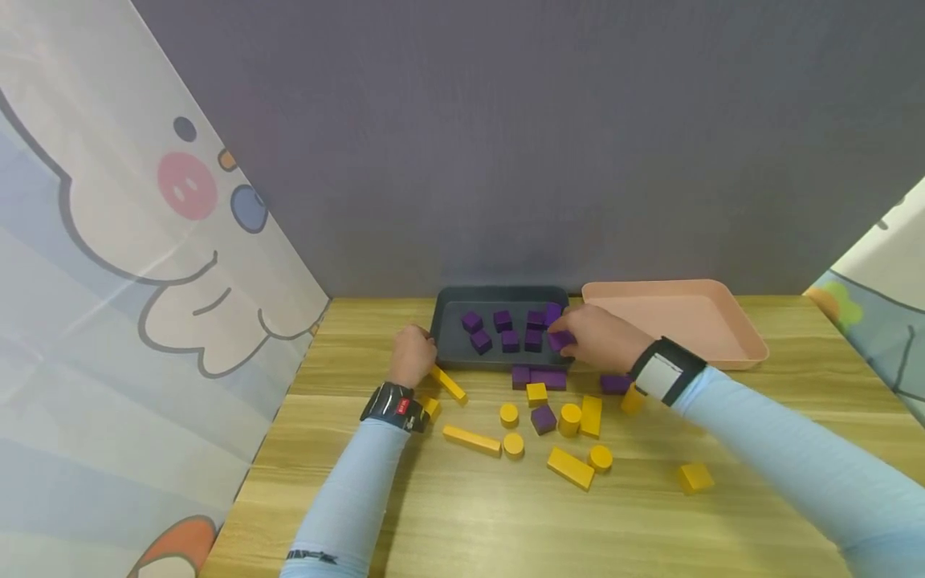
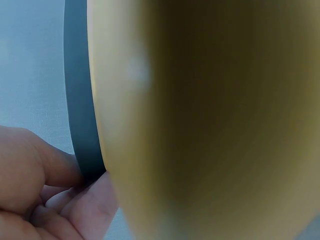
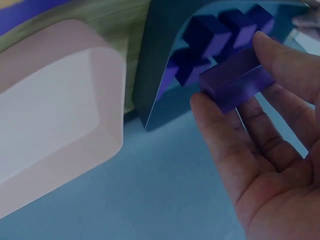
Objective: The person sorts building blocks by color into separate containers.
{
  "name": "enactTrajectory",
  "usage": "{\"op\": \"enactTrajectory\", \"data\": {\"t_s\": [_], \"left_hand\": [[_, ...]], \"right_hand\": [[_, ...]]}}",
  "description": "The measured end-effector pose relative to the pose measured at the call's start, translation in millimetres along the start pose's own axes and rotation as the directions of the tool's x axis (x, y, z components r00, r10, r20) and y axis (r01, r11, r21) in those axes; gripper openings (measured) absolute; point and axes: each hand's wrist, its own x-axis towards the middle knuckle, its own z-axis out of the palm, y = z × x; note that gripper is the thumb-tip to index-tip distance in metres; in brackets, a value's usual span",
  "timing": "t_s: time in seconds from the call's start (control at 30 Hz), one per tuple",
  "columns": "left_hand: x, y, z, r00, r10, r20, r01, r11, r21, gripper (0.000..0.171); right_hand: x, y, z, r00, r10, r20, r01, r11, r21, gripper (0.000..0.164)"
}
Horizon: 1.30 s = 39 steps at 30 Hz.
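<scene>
Two risks strike me, left to right: the dark tray (image 1: 461, 360) could shift if the left hand (image 1: 412, 355) tugs its rim, and the purple block (image 1: 561, 340) could slip or knock the purple cubes (image 1: 510, 341) if the fingertip hold of the right hand (image 1: 605, 331) is uneven. I see the left thumb and fingers pinching the tray's left edge, while the right thumb and a fingertip grip the block at the tray's right end.

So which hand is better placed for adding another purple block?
Probably the right hand: it pinches a purple block at the right end of the dark tray, while the left hand grips the tray's left edge.
</scene>
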Motion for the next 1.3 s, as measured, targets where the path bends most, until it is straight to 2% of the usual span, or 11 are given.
{"op": "enactTrajectory", "data": {"t_s": [0.17,0.33,0.6,1.0,1.3], "left_hand": [[-2.2,0.8,1.6,1.0,0.011,-0.013,-0.011,1.0,0.007,0.025],[-3.0,2.4,0.6,1.0,0.023,-0.02,-0.023,1.0,0.012,0.024],[-1.0,2.6,-1.0,0.999,0.022,-0.036,-0.022,1.0,0.006,0.024],[-2.4,0.9,0.6,0.998,0.05,-0.049,-0.05,0.999,0.002,0.023],[0.1,-0.2,0.7,0.999,0.045,-0.03,-0.045,0.999,-0.01,0.025]], "right_hand": [[15.3,-3.0,14.0,0.999,-0.009,0.048,0.01,1.0,-0.024,0.033],[20.3,-1.9,23.8,0.997,0.002,0.071,0.001,0.999,-0.04,0.03],[25.1,-5.4,26.8,0.997,0.021,0.07,-0.016,0.997,-0.074,0.027],[29.3,-3.1,35.3,0.997,-0.045,0.055,0.049,0.996,-0.068,0.023],[29.6,-2.9,35.9,0.997,-0.018,0.074,0.022,0.998,-0.058,0.027]]}}
